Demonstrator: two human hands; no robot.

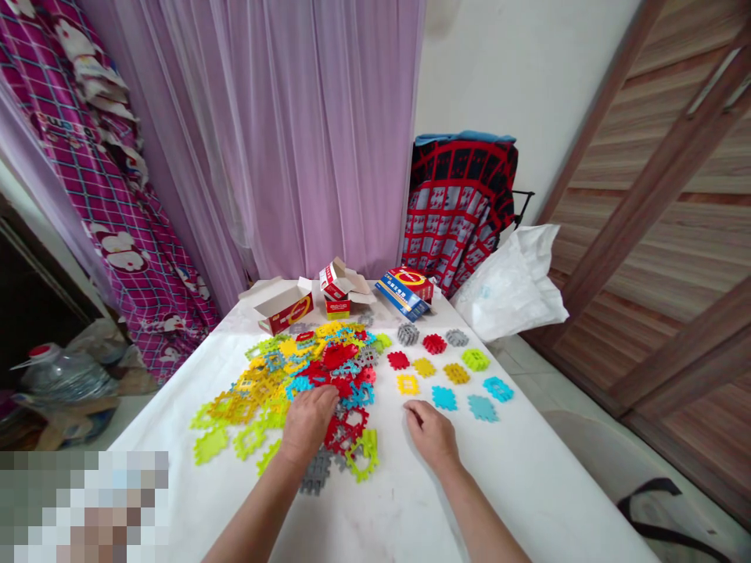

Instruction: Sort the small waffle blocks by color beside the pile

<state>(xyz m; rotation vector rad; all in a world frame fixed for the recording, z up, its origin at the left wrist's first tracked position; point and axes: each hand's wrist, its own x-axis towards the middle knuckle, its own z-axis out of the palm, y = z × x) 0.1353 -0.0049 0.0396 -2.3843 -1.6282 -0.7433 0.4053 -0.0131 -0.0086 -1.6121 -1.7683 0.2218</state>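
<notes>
My left hand (309, 418) is at the front of a heap of plastic interlocking building pieces, right up against its red pieces (337, 357). Its fingers are bent, and whatever they may hold is hidden. Yellow pieces (252, 389), light blue pieces (359, 395) and lime green pieces (249, 439) lie around it, with grey pieces (315, 473) by the wrist. My right hand (431, 432) rests on the table with curled fingers and nothing visible in them. Just beyond it are a yellow square frame (407, 384) and a light blue square piece (444, 397).
Several sorted pieces, such as a red stack (434, 344) and a lime green stack (475, 359), stand at the right. Opened cardboard boxes (285, 306) and a blue box (404, 295) line the white table's (387, 516) back edge. A white bag (510, 285) leans at the far right corner.
</notes>
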